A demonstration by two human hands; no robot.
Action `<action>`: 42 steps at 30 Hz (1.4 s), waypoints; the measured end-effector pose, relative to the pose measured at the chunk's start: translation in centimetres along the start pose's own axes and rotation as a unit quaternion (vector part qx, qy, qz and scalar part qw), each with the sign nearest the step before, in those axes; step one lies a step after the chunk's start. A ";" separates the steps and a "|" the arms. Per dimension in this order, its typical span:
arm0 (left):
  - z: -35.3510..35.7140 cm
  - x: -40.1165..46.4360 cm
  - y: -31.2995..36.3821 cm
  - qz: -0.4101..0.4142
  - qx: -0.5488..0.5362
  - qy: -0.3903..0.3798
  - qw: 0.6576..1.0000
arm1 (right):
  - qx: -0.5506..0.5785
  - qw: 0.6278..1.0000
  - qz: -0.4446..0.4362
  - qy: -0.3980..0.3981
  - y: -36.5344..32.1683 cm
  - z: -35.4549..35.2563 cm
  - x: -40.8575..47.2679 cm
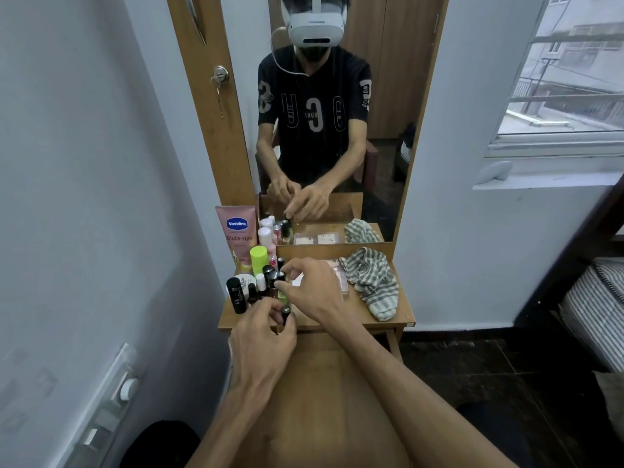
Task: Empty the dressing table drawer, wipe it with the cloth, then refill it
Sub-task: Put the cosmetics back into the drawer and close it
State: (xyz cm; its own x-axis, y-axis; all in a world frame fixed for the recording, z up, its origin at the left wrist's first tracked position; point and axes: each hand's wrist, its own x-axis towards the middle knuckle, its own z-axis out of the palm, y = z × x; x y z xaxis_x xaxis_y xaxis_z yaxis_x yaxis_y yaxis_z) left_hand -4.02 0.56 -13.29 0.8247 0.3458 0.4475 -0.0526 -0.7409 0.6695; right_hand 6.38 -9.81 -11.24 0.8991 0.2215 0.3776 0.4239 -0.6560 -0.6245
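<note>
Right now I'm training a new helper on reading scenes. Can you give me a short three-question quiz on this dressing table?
1. True or false: the striped cloth lies on the right side of the tabletop.
2. Which hand pinches a small black-capped bottle?
3. What brand shows on the pink tube: A Nivea, B Vaseline, C Dove?

Key: 1 true. 2 the left hand. 3 B.

bottles (266, 282) left on tabletop (398, 319) — cloth (374, 282) right
</note>
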 end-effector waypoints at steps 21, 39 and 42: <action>5.9 -7.9 2.4 0.026 -0.001 -0.235 0.972 | -0.018 0.991 0.104 -0.084 10.5 -10.4 -14.7; 11.0 -9.4 3.6 -0.018 -0.043 -0.309 0.950 | -0.177 0.974 0.097 -0.100 12.4 -8.4 -13.3; 11.6 -9.5 2.9 -0.041 -0.040 -0.335 0.940 | -0.176 0.972 0.104 -0.118 12.5 -8.4 -13.4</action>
State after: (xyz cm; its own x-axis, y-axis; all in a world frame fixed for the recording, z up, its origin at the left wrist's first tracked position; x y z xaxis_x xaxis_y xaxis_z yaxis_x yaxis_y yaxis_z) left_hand -5.43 -11.60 -22.46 0.9961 -0.0612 -0.0635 0.0058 -0.6726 0.7400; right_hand -1.31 -27.09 -18.38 0.9791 0.1892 0.0753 0.2035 -0.9011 -0.3828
